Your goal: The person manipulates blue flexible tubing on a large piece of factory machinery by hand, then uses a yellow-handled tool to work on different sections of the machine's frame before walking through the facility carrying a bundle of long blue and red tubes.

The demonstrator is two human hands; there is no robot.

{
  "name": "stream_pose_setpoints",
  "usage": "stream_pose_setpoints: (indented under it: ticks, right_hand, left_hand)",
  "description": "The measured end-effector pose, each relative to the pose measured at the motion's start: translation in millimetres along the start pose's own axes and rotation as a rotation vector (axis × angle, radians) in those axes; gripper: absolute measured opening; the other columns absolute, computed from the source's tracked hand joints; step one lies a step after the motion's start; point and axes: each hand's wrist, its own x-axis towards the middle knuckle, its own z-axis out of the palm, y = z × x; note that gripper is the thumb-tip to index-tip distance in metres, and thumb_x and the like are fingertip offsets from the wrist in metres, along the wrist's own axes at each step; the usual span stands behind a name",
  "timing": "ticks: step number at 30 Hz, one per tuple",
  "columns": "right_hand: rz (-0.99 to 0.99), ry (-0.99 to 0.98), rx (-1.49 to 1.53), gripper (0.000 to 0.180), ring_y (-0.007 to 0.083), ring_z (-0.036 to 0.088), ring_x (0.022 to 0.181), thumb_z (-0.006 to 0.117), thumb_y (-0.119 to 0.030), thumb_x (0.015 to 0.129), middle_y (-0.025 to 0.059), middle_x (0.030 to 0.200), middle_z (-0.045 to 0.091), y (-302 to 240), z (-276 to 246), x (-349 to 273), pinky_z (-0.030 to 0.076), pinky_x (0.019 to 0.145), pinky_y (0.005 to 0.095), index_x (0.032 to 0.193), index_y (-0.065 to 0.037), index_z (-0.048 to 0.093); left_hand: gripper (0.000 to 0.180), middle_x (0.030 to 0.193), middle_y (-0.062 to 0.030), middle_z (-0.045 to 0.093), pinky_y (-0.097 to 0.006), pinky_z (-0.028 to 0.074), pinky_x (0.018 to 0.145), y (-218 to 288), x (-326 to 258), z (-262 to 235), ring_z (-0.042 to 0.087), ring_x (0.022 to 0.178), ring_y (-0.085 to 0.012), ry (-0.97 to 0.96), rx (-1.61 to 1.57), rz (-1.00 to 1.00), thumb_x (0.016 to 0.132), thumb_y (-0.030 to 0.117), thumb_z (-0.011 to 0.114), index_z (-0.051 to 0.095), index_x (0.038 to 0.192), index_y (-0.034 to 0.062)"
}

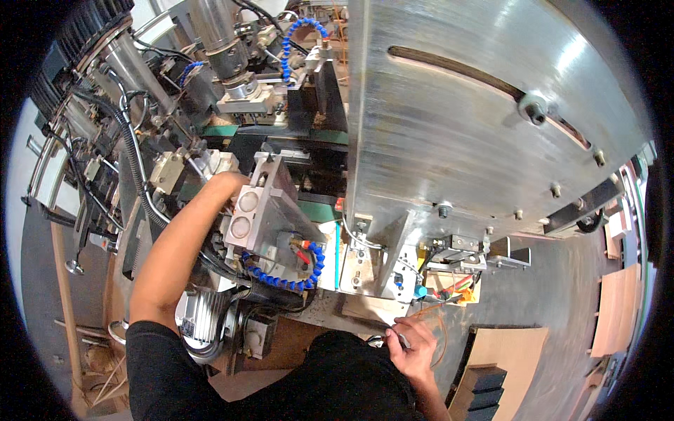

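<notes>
My left arm reaches up into the machine, and my left hand [228, 184] bends in behind a metal block [241, 215] with two round silvery discs. The block and the machine parts hide its fingers. Close to my body, my right hand [414, 345] is closed, thumb against curled fingers, around a small dark thing I cannot make out. It is just in front of the machine's lower edge, near a pale wooden board [375, 309]. A blue segmented hose [291, 284] curves below the block, with a red nozzle [302, 256] beside it.
A large upright steel plate [449, 126] with a slot and bolt walls off the right side. Motors [203, 319], cables and metal cylinders [210, 31] crowd the left. A tray of hand tools [456, 284] sits right of centre; a wooden panel [512, 358] stands lower right.
</notes>
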Motion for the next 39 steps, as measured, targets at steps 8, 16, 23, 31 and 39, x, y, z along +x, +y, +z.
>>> stream_pose_setpoints:
  ticks: [8,16,23,31,39]
  right_hand:
    - [0.046,0.007,-0.023,0.009,0.0305,0.066,0.082,0.073,-0.005,0.073,0.0157,0.088,0.069,7.1,-17.8,-15.9,0.052,0.074,0.0371,0.079,0.001,0.068]
    - [0.159,-0.032,0.005,0.008,0.0301,0.067,0.086,0.071,-0.005,0.075,0.0149,0.089,0.07,25.6,-37.3,-24.3,0.052,0.078,0.0359,0.081,0.0,0.069]
    - [0.188,-0.042,0.0,0.01,0.0293,0.068,0.083,0.07,-0.006,0.077,0.016,0.085,0.07,65.1,-58.5,-32.1,0.053,0.075,0.0357,0.082,0.002,0.069]
    - [0.477,-0.2,-0.103,0.017,0.0286,0.07,0.078,0.07,-0.012,0.078,0.017,0.085,0.07,149.7,-83.7,-59.9,0.054,0.073,0.0347,0.086,0.002,0.07]
    - [0.716,-0.533,-0.159,0.028,0.0309,0.069,0.077,0.067,-0.026,0.081,0.018,0.081,0.07,313.6,-96.4,-205.2,0.054,0.069,0.0364,0.089,0.0,0.07]
  left_hand:
    - [0.036,0.092,-0.026,0.067,-0.044,0.051,0.072,42.6,-52.8,-26.0,0.066,0.084,-0.0392,0.148,0.426,0.219,0.075,0.027,0.067,0.065,0.09,-0.006]
    - [0.031,0.086,-0.0294,0.061,-0.047,0.047,0.074,91.0,-188.4,-26.7,0.061,0.082,-0.0436,0.687,0.09,0.286,0.091,0.025,0.055,0.065,0.092,-0.005]
    - [0.035,0.077,-0.0143,0.067,-0.033,0.047,0.068,107.9,-260.0,21.0,0.063,0.073,-0.0185,0.962,-0.427,0.287,0.095,0.026,0.056,0.065,0.096,-0.0071]
    - [0.024,0.091,-0.008,0.069,-0.026,0.049,0.076,121.2,-298.6,78.8,0.063,0.083,-0.0127,0.97,-0.866,0.444,0.097,0.015,0.054,0.066,0.106,-0.0042]
    - [0.035,0.088,-0.009,0.07,-0.029,0.048,0.074,103.3,-272.8,52.5,0.064,0.08,-0.0158,0.927,-0.707,0.367,0.099,0.026,0.049,0.065,0.103,-0.0044]
